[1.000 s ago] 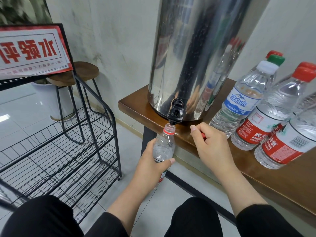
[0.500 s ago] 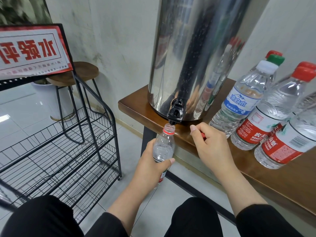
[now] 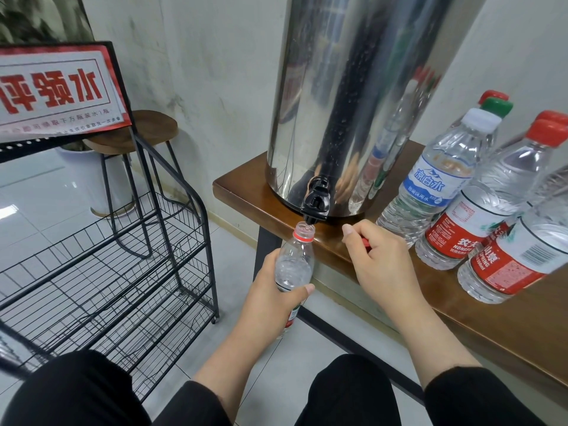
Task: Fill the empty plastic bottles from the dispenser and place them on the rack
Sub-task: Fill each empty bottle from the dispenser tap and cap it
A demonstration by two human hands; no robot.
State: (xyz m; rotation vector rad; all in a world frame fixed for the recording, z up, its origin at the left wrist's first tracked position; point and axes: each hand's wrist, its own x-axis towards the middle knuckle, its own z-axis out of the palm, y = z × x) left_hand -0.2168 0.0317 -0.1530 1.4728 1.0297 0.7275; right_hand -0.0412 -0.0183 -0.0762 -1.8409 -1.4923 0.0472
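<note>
Black wire rack (image 3: 101,265) stands at the left, its shelves showing no bottles yet. Beside it, the left hand (image 3: 273,299) is wrapped round a small open bottle (image 3: 295,259), holding its mouth directly under the black tap (image 3: 316,204) of the steel dispenser (image 3: 362,96). The right hand (image 3: 381,262) is curled, pinching what looks like a red cap (image 3: 365,242) near the table (image 3: 507,327) edge. Capped bottles (image 3: 479,210) stand further right, just beside the dispenser. I judge the filling step is in hand; no stream is clearly visible. Next, the tap needs working, then the cap goes on before the bottle moves left to the rack.
</note>
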